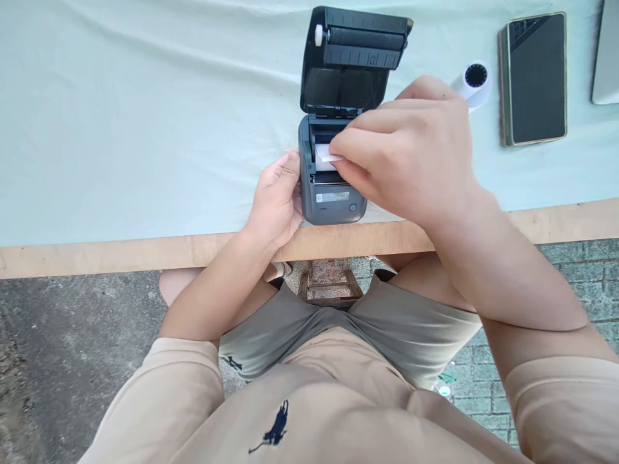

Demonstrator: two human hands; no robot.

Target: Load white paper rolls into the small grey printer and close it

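A small dark grey label printer [333,209] stands near the table's front edge with its black lid [351,64] swung up and back. Inside its bay lies a white paper roll [323,162]. My left hand [278,196] grips the printer's left side, the thumb against the casing. Reaching over from the right, my right hand [401,145] pinches the loose end of the paper at the bay. Part of the roll and the printer's right side are hidden behind that hand.
Behind my right hand, another white roll with a dark core [476,75] rests on the pale cloth [145,129]. Farther right lie a phone [538,80] and the edge of a silver device [608,64]. The table's wooden edge [120,254] runs before my lap.
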